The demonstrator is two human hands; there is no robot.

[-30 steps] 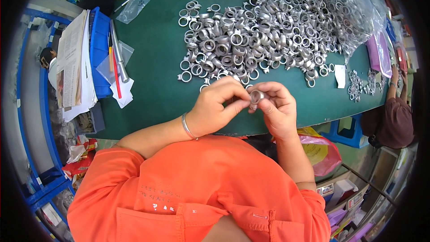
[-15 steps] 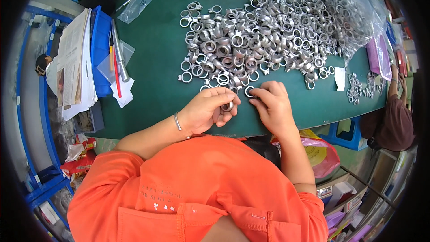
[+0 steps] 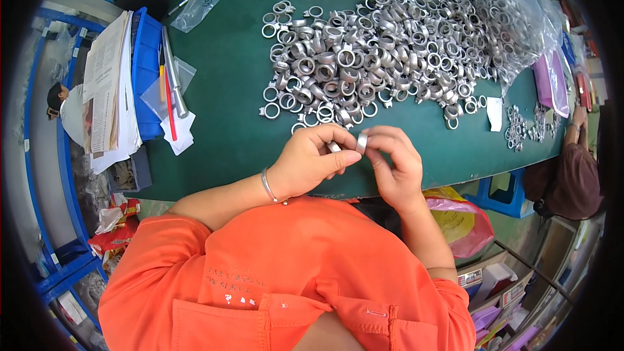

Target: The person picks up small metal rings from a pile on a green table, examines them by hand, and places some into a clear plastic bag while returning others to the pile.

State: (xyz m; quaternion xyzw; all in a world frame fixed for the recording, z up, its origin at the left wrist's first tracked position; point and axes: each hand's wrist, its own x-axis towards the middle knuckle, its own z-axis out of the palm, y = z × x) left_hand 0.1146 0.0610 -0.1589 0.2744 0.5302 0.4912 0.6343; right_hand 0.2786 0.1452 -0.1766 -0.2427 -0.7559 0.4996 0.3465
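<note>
Ring (image 3: 362, 143): just lifted off the bench (image 3: 227, 91), so both hands now meet at it.
Left hand (image 3: 304, 159): fingers curled round a second ring (image 3: 333, 147).
Right hand (image 3: 398, 164): fingers grasping the lifted ring.
Ring pile (image 3: 390, 52): on bench, beyond both hands.

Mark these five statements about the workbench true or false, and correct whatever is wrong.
1. The right hand holds a metal ring. True.
2. The left hand is empty. False: another ring shows in its grip.
3. A bangle circles the left wrist. True.
4. The tabletop is white. False: it is green.
5. The big pile of rings lies beyond the hands. True.
</note>
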